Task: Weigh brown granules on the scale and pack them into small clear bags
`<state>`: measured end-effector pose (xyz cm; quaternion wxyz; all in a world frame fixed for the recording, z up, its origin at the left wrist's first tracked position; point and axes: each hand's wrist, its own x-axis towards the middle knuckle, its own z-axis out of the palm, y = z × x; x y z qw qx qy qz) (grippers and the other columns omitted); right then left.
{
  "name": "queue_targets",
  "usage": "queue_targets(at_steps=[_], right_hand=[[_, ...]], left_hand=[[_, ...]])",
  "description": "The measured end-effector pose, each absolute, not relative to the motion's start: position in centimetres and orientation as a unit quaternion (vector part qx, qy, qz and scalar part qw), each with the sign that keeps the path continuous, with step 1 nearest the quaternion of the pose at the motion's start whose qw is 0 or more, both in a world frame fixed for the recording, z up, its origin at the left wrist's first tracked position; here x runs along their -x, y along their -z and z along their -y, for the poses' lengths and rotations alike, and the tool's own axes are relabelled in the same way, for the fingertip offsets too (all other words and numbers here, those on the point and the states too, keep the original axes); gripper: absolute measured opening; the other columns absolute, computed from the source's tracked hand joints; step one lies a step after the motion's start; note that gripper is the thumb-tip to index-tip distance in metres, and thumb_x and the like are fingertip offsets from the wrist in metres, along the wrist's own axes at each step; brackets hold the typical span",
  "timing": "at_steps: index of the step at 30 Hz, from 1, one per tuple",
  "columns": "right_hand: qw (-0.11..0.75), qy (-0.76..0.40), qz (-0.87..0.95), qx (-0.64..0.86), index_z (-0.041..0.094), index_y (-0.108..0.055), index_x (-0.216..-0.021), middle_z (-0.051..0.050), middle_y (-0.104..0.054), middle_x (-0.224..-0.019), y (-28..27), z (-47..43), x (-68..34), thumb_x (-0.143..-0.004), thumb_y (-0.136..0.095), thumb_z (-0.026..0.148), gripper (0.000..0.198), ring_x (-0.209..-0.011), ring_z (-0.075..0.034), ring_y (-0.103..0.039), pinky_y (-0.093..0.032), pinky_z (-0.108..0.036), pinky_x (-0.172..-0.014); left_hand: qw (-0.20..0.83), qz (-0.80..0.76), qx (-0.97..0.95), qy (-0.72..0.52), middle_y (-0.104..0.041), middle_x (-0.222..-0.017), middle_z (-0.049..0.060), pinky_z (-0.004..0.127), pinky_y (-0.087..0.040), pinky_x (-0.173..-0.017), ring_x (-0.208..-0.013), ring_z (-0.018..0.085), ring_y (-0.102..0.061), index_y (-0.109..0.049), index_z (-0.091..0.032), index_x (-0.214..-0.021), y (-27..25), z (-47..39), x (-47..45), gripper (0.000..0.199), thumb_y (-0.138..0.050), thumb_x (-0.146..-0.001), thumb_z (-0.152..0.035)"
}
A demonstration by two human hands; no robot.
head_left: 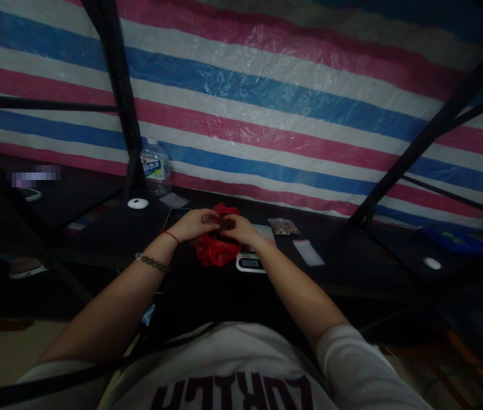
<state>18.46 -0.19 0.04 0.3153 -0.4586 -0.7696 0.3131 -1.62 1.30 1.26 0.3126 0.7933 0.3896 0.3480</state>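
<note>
White scale (250,264) nearest. Red plastic bag (218,251) just left of scale: likely light, limp, slippery; best held by gathered rim. Dark contents (226,225) perhaps crumbly; pinch gently. Left hand (197,224), right hand (241,229) over bag, beside scale, fingers curled narrow; cannot tell whether gripping contents. Beyond scale, right: filled clear pouch (284,226). Farthest, left: bottle (156,169).

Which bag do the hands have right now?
The red bag: the left hand and right hand are both at it. The bag with brown bits and the flat whitish bag lie apart, off to the right.
</note>
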Motion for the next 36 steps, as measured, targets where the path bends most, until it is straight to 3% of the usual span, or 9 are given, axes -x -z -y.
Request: queue_targets(at_steps=[9, 16, 26, 36], right_hand=[[0.347, -0.261, 0.754, 0.493, 0.017, -0.065, -0.099, -0.004, -0.069, -0.094, 0.8, -0.1, -17.8, -0.063, -0.075, 0.022, 0.037, -0.084, -0.018, -0.063, -0.049, -0.033, -0.079], [0.420, -0.423, 0.686, 0.418, 0.017, -0.057, -0.118, -0.006, -0.068, -0.103, 0.3, 0.8, -17.7, -0.065, -0.064, 0.006, 0.055, -0.079, -0.014, -0.064, -0.052, -0.029, -0.075], [0.502, -0.476, 0.612, 0.383, 0.016, -0.060, -0.112, -0.006, -0.068, -0.102, 0.5, 1.9, -17.8, -0.063, -0.069, 0.013, 0.051, -0.087, -0.016, -0.066, -0.052, -0.033, -0.085], [0.566, -0.468, 0.567, 0.373, 0.019, -0.059, -0.106, -0.006, -0.067, -0.108, 1.3, 2.4, -17.4, -0.061, -0.075, 0.020, 0.048, -0.096, -0.018, -0.065, -0.050, -0.036, -0.093]], left_hand=[[0.341, -0.360, -0.817, -0.294, -0.072, -0.105, 0.006, 0.035, -0.049, -0.087, -0.096, 0.026, -0.065, -0.068, -0.023, -0.109, -1.6, -0.7, 1.5, 0.048, -0.071, -0.064, -0.041], [0.380, -0.363, -0.770, -0.361, -0.067, -0.114, 0.009, 0.037, -0.049, -0.090, -0.102, 0.025, -0.063, -0.064, -0.019, -0.114, -1.7, -0.9, 1.6, 0.047, -0.064, -0.074, -0.044], [0.425, -0.317, -0.748, -0.400, -0.065, -0.116, 0.011, 0.042, -0.046, -0.095, -0.107, 0.027, -0.060, -0.062, -0.017, -0.111, -1.5, -0.7, 1.4, 0.048, -0.066, -0.073, -0.045], [0.369, -0.295, -0.810, -0.348, -0.065, -0.118, 0.009, 0.040, -0.044, -0.098, -0.110, 0.026, -0.058, -0.062, -0.020, -0.116, -2.2, 0.0, 0.6, 0.044, -0.059, -0.080, -0.044]])
